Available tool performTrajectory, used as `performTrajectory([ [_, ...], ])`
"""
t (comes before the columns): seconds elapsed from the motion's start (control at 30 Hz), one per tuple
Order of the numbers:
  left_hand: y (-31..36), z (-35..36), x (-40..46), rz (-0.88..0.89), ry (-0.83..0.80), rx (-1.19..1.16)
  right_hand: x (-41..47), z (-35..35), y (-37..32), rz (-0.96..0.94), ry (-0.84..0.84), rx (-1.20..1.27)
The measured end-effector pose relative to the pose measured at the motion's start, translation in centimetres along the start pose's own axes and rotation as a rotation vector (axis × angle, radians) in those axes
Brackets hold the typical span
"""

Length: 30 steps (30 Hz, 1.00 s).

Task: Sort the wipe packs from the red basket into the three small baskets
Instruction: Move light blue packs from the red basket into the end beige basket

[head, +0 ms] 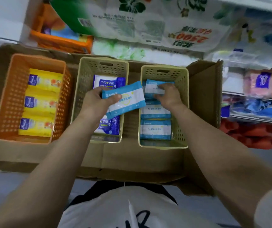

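Wipe packs are lying sorted in three small plastic baskets on flattened cardboard (140,158): yellow ones in the orange basket (2,102), dark blue ones in the middle beige basket (81,89). The left hand (95,102) is gripping a light blue and white wipe pack (128,99), while the right hand (168,96) is pinching another blue-and-white pack (151,88) inside the right beige basket (183,89).

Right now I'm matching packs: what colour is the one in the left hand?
Light blue and white pack, head view.

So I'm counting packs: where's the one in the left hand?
Light-blue pack, head view, centre: held by the left hand above the gap between both beige baskets.
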<state>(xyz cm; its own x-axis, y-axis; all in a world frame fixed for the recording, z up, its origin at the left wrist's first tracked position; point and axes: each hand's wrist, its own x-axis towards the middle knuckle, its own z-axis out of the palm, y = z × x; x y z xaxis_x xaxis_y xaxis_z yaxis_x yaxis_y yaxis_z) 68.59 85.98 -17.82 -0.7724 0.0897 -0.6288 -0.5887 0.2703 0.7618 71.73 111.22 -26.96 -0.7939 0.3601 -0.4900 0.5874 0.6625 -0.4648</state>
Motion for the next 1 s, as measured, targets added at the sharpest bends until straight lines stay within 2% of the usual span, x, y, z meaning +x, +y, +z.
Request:
performTrajectory([
  [0.07, 0.0, 0.6, 0.3, -0.011, -0.012, 0.022, 0.0, -0.7, -0.1, -0.016, 0.004, 0.019],
  [0.17, 0.6, 2.0, 1.0, -0.024, -0.063, 0.065, -0.6, -3.5, -1.6, -0.029, 0.066, 0.260],
  [0.23, 1.2, 3.3, 1.5, -0.009, -0.135, 0.119, -2.0, -5.8, -2.9, -0.134, -0.096, 0.408],
  [0.27, 1.5, 4.1, 1.7, 0.005, -0.173, 0.142, -2.7, -6.8, -3.4, -0.201, -0.210, 0.401],
  [0.33, 2.0, 5.7, 2.0, 0.049, -0.222, 0.174, -3.7, -7.9, -3.8, -0.249, -0.378, 0.266],
  [0.37, 2.0, 6.5, 2.1, 0.071, -0.214, 0.175, -3.8, -8.3, -3.5, -0.236, -0.392, 0.198],
  [0.4, 1.9, 7.1, 2.3, 0.088, -0.178, 0.177, -3.8, -8.5, -3.0, -0.209, -0.347, 0.161],
  [0.5, 0.7, 8.3, 2.5, 0.135, -0.037, 0.288, -3.5, -9.5, -0.7, -0.108, 0.009, 0.077],
  [0.53, 0.0, 8.5, 2.5, 0.137, -0.032, 0.341, -3.4, -9.7, 0.0, -0.088, 0.064, 0.069],
  [0.57, -0.8, 8.8, 2.3, 0.129, -0.053, 0.385, -3.2, -9.7, 0.6, -0.079, 0.063, 0.051],
  [0.67, -3.1, 9.9, 2.1, 0.098, -0.128, 0.435, -2.5, -8.2, 1.1, -0.095, -0.100, -0.084],
  [0.8, -4.1, 10.3, 2.6, 0.083, -0.096, 0.358, -1.7, -4.3, 0.9, -0.108, -0.260, -0.205],
  [0.9, -3.8, 10.0, 2.6, 0.040, -0.138, 0.246, -1.5, -1.7, 1.6, -0.132, -0.219, -0.321],
  [1.0, -3.5, 9.7, 2.6, 0.021, -0.171, 0.162, -1.8, -0.1, 2.4, -0.134, -0.134, -0.328],
])
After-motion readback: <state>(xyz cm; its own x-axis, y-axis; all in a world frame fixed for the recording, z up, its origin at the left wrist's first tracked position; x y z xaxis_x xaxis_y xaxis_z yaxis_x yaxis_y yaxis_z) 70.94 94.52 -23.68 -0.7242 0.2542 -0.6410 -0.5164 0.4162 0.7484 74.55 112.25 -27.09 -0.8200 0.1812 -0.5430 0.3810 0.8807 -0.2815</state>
